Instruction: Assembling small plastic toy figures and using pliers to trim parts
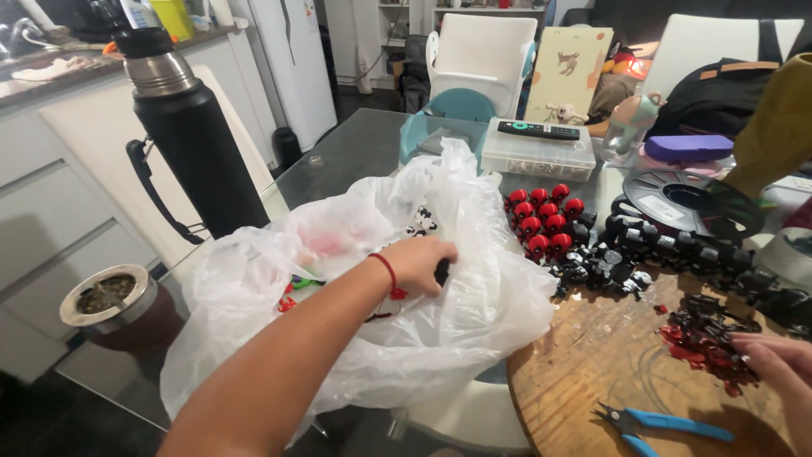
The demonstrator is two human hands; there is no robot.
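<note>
White plastic bag (474, 279) under left hand (416, 264)

A single head-worn view looks down and forward from close above the table (592, 372), across it toward the white chairs (478, 51) beyond.

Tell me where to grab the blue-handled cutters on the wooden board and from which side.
Probably best to grip the blue-handled cutters by the two blue handles, coming from above on the right. They lie flat on the wooden board, handles pointing right toward the right hand, dark jaws pointing left. Nothing covers the handles.
</note>
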